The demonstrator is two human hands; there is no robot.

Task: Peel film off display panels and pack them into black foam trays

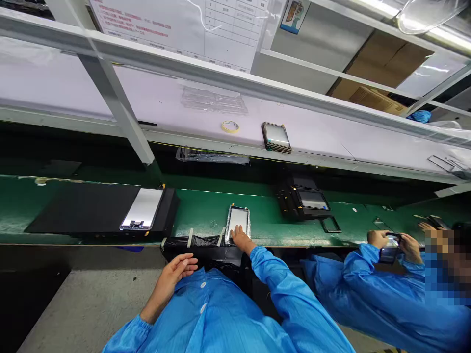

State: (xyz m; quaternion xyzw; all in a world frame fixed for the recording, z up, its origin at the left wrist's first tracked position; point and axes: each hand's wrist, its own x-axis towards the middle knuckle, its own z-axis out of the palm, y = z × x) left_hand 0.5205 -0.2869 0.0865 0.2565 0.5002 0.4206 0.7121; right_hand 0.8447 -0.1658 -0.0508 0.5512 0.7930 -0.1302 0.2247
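Note:
My right hand (242, 238) rests on the lower part of a flat display panel (238, 218) with a dark frame and a pale screen, lying on the green bench mat. Its fingertips touch the surface and do not wrap round it. My left hand (178, 270) hangs in front of the bench edge with its fingers stretched out and nothing visible in them. Nearest to it is a black plastic bag (206, 241) at the bench edge, with pale tape strips on it. To the left, a bright screen panel (142, 209) lies on a black stack (88, 208).
A stack of dark-framed panels (312, 199) and a loose black frame (331, 224) lie to the right. The shelf above carries a tape roll (230, 127), more panels (276, 136) and clear plastic (214, 100). At far right, a co-worker's hands (410, 247) hold a framed panel.

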